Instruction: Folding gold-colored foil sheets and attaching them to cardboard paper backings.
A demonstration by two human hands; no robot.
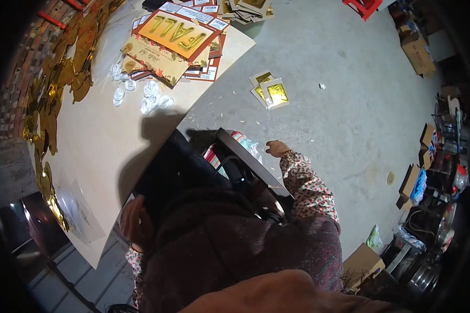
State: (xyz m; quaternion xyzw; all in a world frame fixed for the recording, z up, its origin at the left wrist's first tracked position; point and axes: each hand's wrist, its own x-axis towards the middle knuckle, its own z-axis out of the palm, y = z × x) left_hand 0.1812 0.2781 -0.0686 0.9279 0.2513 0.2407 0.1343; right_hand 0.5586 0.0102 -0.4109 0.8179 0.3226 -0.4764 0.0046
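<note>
My right hand (278, 149) reaches out past a dark-framed seat or box edge (253, 164), above the grey floor. Its thumb and finger look apart, and nothing shows in it. Beyond it, a few flat packets with shiny gold centres (275, 94) lie overlapping on the floor. My left hand (136, 221) hangs low beside the near edge of the pale table (96, 172), fingers loosely stretched and holding nothing visible. On the table, printed cards with gold and autumn-leaf designs (175, 39) lie in a fanned stack, with several coils of white ribbon (151, 96) near them.
Shiny gold foil pieces (52, 115) are heaped along the table's left side. Clear plastic film (75, 208) lies at the near corner. More gold packets (245, 10) are piled at the far end. Cardboard boxes (418, 55) and shelves of clutter line the right.
</note>
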